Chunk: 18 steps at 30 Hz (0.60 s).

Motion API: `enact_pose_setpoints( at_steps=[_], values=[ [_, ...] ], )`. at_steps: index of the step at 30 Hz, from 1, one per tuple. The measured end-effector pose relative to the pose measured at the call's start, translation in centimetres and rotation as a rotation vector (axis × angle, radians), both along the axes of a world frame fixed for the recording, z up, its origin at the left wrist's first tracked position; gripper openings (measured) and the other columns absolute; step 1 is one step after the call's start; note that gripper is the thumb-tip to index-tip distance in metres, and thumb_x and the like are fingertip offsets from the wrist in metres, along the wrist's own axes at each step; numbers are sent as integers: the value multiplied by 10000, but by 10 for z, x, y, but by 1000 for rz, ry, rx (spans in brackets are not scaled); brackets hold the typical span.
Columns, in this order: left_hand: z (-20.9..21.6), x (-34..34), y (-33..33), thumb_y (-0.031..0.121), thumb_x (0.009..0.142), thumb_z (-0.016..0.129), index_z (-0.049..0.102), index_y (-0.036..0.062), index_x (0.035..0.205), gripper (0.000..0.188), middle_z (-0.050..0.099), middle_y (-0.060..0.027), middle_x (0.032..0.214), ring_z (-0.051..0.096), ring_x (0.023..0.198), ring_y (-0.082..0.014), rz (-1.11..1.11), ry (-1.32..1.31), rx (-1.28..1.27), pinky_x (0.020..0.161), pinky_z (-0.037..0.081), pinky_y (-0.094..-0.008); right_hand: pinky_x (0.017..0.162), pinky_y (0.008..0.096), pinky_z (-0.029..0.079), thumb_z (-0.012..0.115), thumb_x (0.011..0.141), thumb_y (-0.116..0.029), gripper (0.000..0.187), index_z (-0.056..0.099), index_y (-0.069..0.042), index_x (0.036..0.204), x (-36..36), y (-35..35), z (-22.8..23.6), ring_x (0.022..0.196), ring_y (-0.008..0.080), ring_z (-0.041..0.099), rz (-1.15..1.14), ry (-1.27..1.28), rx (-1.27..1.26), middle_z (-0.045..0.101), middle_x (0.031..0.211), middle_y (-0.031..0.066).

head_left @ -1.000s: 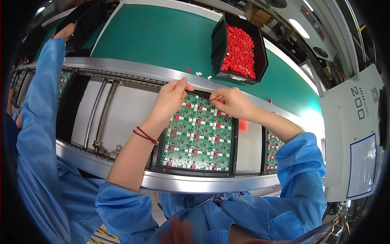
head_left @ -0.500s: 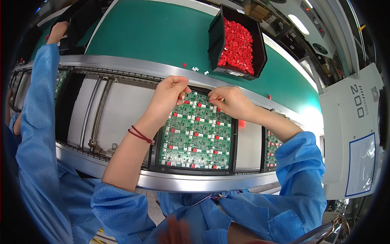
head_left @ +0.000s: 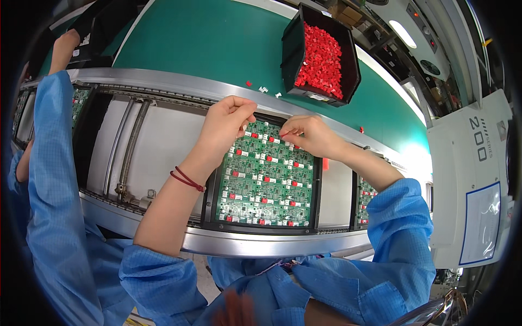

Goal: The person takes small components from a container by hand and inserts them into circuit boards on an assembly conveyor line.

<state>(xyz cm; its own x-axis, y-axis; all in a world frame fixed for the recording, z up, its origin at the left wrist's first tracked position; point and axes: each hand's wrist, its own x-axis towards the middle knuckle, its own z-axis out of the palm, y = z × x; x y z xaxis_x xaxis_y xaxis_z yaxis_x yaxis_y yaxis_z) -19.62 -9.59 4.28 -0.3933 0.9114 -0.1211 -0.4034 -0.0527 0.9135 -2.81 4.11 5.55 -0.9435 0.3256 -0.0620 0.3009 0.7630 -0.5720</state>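
Beneath both hands, a green circuit board panel (head_left: pixel 255 187) lies in a black frame (head_left: pixel 207 209), with rows of red and white connectors on it. My left hand (head_left: pixel 225 122) is over the panel's far left corner, thumb and fingers pinched together; what they hold, if anything, is hidden. At the far right part of the panel, my right hand (head_left: pixel 312 137) pinches a small red connector (head_left: pixel 284 135) just above the board. Its fingertips are close to the panel's surface.
A black bin (head_left: pixel 291 51) of red connectors (head_left: pixel 321 62) rests on the green worktop (head_left: pixel 206 43), with a few loose pieces nearby. Metal conveyor rails (head_left: pixel 217 242) run along both sides. Another panel (head_left: pixel 367 198) lies to the right. A co-worker's arm (head_left: pixel 54 119) reaches in at left.
My hands stay in nearly the same place, still pinched over the panel. The view has shifted slightly. At left, the co-worker's hand has moved a little to the left.
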Motion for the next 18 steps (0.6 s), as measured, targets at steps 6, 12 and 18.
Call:
enact_pose_setpoints(
  at_steps=[6,12,18],
  values=[
    [-4,-1,0,159,828,565,526,9,890,167,506,2,682,397,529,-18,-8,2,4,465,310,-165,642,265,443,652,713,-64,143,631,-8,843,3,-8,-4,701,164,530,-13,2,86,546,835,59],
    [-8,-2,2,156,828,564,530,7,900,169,514,4,681,408,533,-15,-17,26,0,465,315,-159,602,251,421,673,698,-86,134,645,-26,815,8,-8,-12,655,149,496,-103,-10,66,539,807,53],
    [-10,-4,3,143,818,551,538,-4,923,180,542,-22,719,442,569,-27,-25,60,-5,498,371,-173,585,252,420,677,697,-86,133,643,-32,813,10,-8,-17,638,135,477,-136,36,98,541,815,47]
  ],
)
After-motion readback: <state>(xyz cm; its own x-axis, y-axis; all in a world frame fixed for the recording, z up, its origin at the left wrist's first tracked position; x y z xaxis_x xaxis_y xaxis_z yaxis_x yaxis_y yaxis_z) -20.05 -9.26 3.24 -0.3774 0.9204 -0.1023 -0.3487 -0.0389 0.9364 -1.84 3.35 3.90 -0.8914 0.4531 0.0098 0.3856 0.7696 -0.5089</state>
